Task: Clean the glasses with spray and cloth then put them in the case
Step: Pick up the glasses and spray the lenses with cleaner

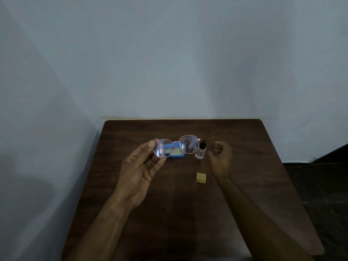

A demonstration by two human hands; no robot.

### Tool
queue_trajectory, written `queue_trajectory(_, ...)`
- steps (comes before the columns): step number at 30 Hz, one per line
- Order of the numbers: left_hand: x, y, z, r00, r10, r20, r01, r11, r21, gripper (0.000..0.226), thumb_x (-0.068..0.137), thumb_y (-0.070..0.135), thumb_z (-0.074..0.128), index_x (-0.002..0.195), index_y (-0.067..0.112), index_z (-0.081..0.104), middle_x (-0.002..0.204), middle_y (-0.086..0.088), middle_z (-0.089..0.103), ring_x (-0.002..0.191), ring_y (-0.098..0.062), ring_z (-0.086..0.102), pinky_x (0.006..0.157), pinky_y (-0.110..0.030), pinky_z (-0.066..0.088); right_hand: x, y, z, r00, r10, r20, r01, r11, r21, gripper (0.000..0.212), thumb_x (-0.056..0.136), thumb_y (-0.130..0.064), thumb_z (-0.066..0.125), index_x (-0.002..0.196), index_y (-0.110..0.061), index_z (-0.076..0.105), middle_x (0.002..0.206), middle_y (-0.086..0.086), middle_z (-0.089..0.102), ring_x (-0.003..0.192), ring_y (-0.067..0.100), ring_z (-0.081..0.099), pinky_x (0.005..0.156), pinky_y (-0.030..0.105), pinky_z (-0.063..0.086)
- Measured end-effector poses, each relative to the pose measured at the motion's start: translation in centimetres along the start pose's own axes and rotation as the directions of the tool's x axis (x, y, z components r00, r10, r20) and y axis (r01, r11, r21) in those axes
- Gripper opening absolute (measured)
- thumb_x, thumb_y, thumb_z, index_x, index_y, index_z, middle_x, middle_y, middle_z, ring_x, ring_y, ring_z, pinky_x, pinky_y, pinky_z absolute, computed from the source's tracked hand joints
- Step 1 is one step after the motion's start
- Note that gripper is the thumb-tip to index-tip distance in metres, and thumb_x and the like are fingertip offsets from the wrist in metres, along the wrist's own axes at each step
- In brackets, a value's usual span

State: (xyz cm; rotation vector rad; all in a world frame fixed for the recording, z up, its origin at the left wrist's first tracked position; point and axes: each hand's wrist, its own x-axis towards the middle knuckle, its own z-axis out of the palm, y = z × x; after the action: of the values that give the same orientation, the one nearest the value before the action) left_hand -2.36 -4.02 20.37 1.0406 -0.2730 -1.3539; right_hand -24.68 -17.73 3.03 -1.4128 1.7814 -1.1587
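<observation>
My left hand pinches the left lens rim of the pink-rimmed glasses and holds them up above the table, lenses facing me. Behind the glasses the blue case lies open on the table, partly seen through the lenses. A small clear spray bottle with a black top stands just right of the case. My right hand hovers beside the bottle with fingers loosely curled, holding nothing. A small folded yellowish cloth lies on the table in front of the bottle.
The dark wooden table stands against a pale wall, with a second wall close on the left. To the right of the table lies dark floor.
</observation>
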Motion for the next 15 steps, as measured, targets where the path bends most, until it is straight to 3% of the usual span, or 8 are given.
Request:
queue_trajectory(4, 0.7, -0.1, 0.6, 0.999, 0.013, -0.037, -0.013, 1.000, -0.001, 0.028, 0.082, 0.021, 0.069, 0.108, 0.013, 0.076, 0.112, -0.011, 0.081, 0.100, -0.017, 0.080, 0.067, -0.022, 0.065, 1.9, 2.2, 2.6, 0.983, -0.059, 0.176, 0.087, 0.985, -0.151, 0.063, 0.079, -0.010, 0.082, 0.135, -0.016, 0.056, 0.139, 0.004, 0.053, 0.125, 0.018, 0.054, 0.102, 0.040, 0.053)
queue_trajectory(7, 1.3, -0.2, 0.9, 0.998, 0.021, -0.056, -0.021, 1.000, -0.012, 0.030, 0.081, 0.022, 0.069, 0.109, 0.013, 0.076, 0.111, -0.010, 0.081, 0.101, -0.017, 0.079, 0.068, -0.022, 0.065, 2.6, 2.9, 4.5, 0.961, -0.019, 0.274, 0.070, 0.982, -0.178, 0.069, 0.079, -0.013, 0.084, 0.139, -0.018, 0.051, 0.142, 0.003, 0.052, 0.126, 0.020, 0.055, 0.101, 0.041, 0.053)
queue_trajectory(15, 2.1, 0.4, 1.4, 0.995, 0.020, -0.095, -0.032, 0.990, -0.135, 0.023, 0.085, 0.019, 0.068, 0.105, 0.012, 0.077, 0.111, -0.008, 0.081, 0.097, -0.015, 0.079, 0.073, -0.025, 0.065, 2.9, 3.5, 5.0, 0.941, -0.008, 0.338, 0.024, 0.999, -0.044, 0.036, 0.096, -0.024, 0.067, 0.129, -0.026, 0.052, 0.116, -0.001, 0.066, 0.107, 0.022, 0.066, 0.090, 0.045, 0.056)
